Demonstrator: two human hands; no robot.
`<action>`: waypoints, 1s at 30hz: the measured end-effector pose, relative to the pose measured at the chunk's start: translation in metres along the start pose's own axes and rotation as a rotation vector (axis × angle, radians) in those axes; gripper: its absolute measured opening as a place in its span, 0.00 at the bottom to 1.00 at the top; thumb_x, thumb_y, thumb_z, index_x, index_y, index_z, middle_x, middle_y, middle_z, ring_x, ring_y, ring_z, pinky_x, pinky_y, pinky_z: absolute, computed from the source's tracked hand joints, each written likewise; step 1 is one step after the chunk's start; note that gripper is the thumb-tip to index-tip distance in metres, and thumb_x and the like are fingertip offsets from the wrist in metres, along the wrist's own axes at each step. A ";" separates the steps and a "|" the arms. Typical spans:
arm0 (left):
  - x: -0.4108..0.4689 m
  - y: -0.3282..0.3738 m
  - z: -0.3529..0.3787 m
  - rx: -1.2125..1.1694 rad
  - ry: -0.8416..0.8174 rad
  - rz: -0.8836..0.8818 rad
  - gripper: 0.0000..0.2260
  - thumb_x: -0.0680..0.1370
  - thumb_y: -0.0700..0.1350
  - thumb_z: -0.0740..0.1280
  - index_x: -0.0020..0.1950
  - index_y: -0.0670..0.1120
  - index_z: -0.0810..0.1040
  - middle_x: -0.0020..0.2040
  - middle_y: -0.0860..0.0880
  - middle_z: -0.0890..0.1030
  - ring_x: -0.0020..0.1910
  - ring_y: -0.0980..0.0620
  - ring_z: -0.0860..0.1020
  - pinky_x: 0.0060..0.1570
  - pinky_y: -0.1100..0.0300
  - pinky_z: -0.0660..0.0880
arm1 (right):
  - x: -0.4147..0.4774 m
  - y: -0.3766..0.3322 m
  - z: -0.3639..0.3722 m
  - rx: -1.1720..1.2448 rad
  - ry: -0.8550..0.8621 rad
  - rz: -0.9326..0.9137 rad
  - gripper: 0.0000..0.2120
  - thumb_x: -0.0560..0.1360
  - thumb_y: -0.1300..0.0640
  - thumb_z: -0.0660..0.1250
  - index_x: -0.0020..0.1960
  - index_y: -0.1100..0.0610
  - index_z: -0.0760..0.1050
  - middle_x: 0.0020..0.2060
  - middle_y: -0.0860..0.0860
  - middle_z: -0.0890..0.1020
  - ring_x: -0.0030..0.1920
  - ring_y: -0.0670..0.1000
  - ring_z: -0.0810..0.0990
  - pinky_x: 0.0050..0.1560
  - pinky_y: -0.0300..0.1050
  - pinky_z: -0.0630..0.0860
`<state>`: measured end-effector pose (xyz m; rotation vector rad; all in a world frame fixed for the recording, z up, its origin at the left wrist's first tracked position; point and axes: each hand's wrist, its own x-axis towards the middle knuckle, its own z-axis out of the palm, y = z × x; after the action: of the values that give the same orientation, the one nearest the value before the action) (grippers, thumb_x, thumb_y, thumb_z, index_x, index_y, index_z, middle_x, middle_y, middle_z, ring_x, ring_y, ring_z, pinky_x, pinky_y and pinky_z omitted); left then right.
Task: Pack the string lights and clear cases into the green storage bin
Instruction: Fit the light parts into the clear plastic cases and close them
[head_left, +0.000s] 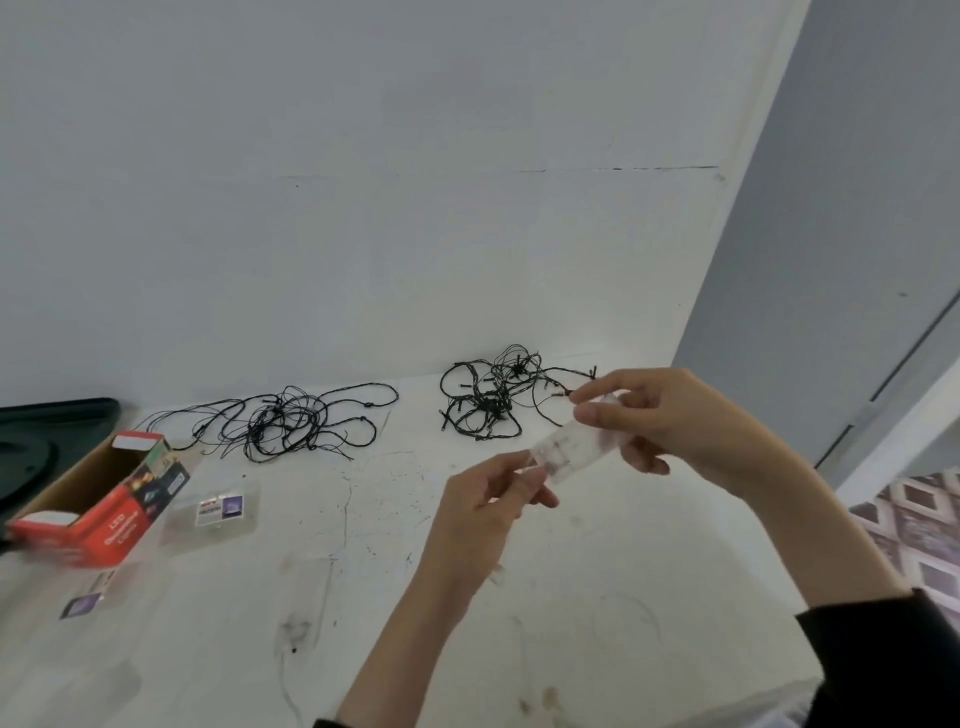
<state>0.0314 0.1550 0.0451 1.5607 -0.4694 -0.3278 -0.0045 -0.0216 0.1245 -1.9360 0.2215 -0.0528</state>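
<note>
An open red cardboard box (98, 499) lies on its side at the left of the white table (597, 623), its flaps out and its brown inside showing. Its red face reads "LED"; the line below that is too blurred to read. Behind it, at the left edge, sits a dark green plastic piece (52, 415), which may be the storage bin or its lid; too little of it shows to tell.

Just right of the box a second clear case (213, 512) lies flat on the table, with a white and purple label inside whose print is too small to read. A third clear case (85, 597), with a purple label, lies in front of the box and is blurred.

Above the table's middle both hands hold a long clear case (571, 452). The left hand (488, 499) pinches its lower end between thumb and fingers, and the right hand (660, 415) grips its upper end with curled fingers. Faint markings show on the case, unreadable.

Two tangles of dark string lights lie along the wall (363, 182). The left tangle (280, 421) is loose, near the box. The right tangle (493, 400) is tighter, with one strand running toward the right fingertips.
</note>
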 end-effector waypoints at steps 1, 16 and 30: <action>0.002 0.000 0.000 -0.050 0.040 0.012 0.05 0.76 0.44 0.66 0.47 0.53 0.81 0.34 0.53 0.83 0.38 0.60 0.78 0.45 0.63 0.72 | -0.001 0.001 -0.002 0.089 -0.001 0.045 0.15 0.66 0.51 0.72 0.49 0.60 0.80 0.26 0.55 0.73 0.20 0.49 0.67 0.20 0.36 0.62; 0.005 0.020 0.033 -0.080 -0.018 -0.033 0.14 0.81 0.47 0.56 0.66 0.59 0.63 0.38 0.50 0.80 0.22 0.54 0.73 0.21 0.63 0.68 | -0.019 0.004 0.055 0.096 0.429 -0.398 0.11 0.74 0.64 0.67 0.52 0.50 0.73 0.41 0.42 0.83 0.43 0.40 0.82 0.40 0.27 0.73; 0.015 0.080 -0.033 0.460 0.021 0.352 0.07 0.76 0.47 0.66 0.41 0.55 0.82 0.33 0.56 0.79 0.30 0.59 0.74 0.32 0.66 0.70 | 0.010 -0.026 -0.010 0.008 -0.487 -0.183 0.12 0.71 0.65 0.66 0.55 0.62 0.78 0.36 0.50 0.80 0.36 0.50 0.77 0.39 0.41 0.75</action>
<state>0.0533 0.1758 0.1275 1.8802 -0.8314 0.0762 0.0071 -0.0237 0.1521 -1.8939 -0.2789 0.2941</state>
